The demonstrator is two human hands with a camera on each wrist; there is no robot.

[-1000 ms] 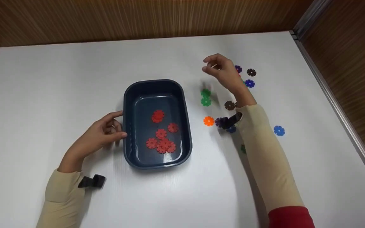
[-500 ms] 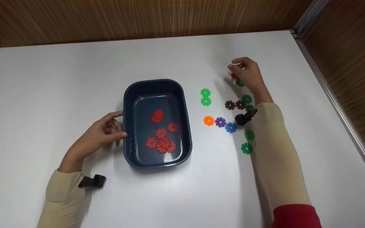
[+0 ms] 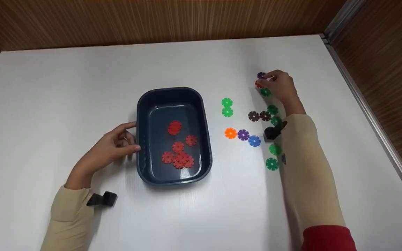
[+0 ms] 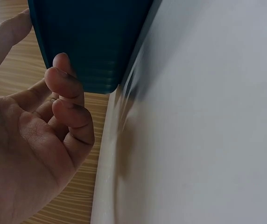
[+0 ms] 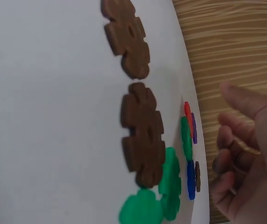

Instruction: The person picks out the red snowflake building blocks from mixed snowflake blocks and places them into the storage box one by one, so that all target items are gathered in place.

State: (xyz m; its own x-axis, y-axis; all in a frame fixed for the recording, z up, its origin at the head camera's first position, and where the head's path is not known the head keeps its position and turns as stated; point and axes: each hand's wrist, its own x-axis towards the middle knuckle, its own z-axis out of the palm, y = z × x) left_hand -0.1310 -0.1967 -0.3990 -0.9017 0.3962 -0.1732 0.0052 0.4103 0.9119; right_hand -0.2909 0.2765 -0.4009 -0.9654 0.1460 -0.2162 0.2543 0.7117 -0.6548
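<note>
On the left side of the dark blue plastic tub [image 3: 173, 182], my left hand [image 3: 105, 148] rests its thumb on the rim and its index fingertip against the outer wall. The left wrist view shows the other fingers loosely curled beside the tub [image 4: 82, 42]. Several red flower-shaped discs [image 3: 178, 147] lie inside the tub. At the back right, my right hand [image 3: 284, 87] has its thumb and index finger over a red notched disc [image 3: 259, 85], beside a purple disc [image 3: 260, 75] and a green one [image 3: 265, 92]. Whether the fingertips touch the red disc cannot be told; the right wrist view shows the fingers [image 5: 245, 100] apart.
Right of the tub lie light green discs [image 3: 227, 111], an orange disc [image 3: 230, 133], a purple disc [image 3: 243, 135], a blue disc [image 3: 254, 141], brown discs [image 3: 254, 116] and more green discs [image 3: 272, 164]. The right forearm hides part of the white table [image 3: 82, 76].
From above the table, my right hand has moved right, then lowered to the red disc at the back right. My left hand and the tub have stayed put.
</note>
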